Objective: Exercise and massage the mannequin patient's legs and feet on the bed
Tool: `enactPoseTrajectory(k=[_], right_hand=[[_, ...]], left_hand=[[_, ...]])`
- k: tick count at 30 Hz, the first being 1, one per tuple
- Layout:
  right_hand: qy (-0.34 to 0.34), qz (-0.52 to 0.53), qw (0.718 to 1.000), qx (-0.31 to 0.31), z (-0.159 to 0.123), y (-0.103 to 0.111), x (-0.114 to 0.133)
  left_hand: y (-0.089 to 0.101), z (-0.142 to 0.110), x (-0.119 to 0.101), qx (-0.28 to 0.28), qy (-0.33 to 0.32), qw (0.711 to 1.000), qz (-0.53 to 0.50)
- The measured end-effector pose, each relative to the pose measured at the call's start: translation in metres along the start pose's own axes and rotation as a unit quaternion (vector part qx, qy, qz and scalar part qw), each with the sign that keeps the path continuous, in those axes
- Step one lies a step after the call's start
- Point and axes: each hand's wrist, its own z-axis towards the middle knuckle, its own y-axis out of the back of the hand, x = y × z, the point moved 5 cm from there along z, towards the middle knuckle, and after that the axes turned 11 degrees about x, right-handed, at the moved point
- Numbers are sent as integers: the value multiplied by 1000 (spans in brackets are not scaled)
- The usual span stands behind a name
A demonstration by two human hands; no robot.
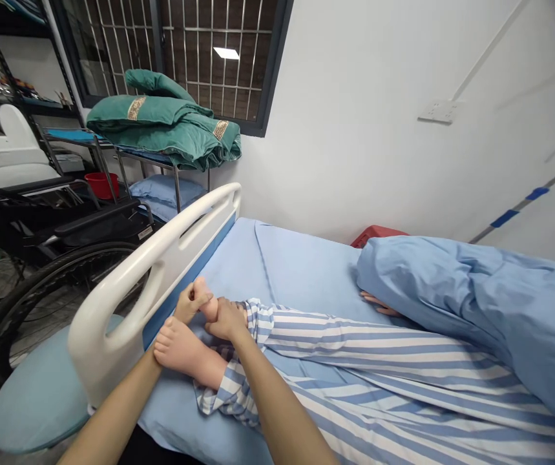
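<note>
Two closed grips: left hand (190, 303) on upper foot (202, 294), right hand (226, 321) around its ankle (212, 309).

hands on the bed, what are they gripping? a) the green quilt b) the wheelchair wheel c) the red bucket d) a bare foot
d, the left hand and right hand are closed around a bare foot that extends from a striped pyjama leg.
</note>
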Motion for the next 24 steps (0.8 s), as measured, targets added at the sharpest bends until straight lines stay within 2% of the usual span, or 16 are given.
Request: enactPoseTrajectory(k=[1, 3, 4, 5, 7, 8, 11, 13, 15, 17, 19, 21, 24], right_hand=[[0, -1, 1000, 1, 0, 0, 0], [-2, -3, 1000, 0, 1, 0, -1], [-3, -3, 1000, 0, 1, 0, -1], [-4, -4, 1000, 0, 1, 0, -1], [-3, -3, 1000, 3, 1, 0, -1], [-2, -2, 1000, 6, 1, 0, -1], [-1, -2, 1000, 11, 1, 0, -1], [-3, -1, 1000, 9, 2, 0, -2], [-5, 1, 1000, 7, 2, -1, -3], [-1, 1, 1000, 7, 3, -2, -3], [3, 1, 1000, 7, 4, -4, -4], [2, 1, 1000, 3, 5, -4, -4], [1, 3, 1000, -5, 4, -3, -5]], left_hand=[[-9, -9, 3, -30, 71, 997, 9], [-17, -30, 10, -132, 242, 961, 32], [-18, -39, 12, -180, 302, 935, 45], [-18, -44, 12, -215, 336, 915, 55], [-15, -46, 9, -233, 340, 909, 65], [-14, -45, 9, -222, 335, 913, 67], [-13, -41, 6, -141, 301, 941, 57], [-11, -42, 4, -141, 291, 946, 33], [-4, -49, 3, -228, 303, 925, 1], [3, -58, 2, -347, 307, 886, -29], [5, -62, 0, -422, 293, 857, -46], [6, -62, -1, -453, 277, 846, -50], [4, -62, -1, -466, 262, 843, -64]])
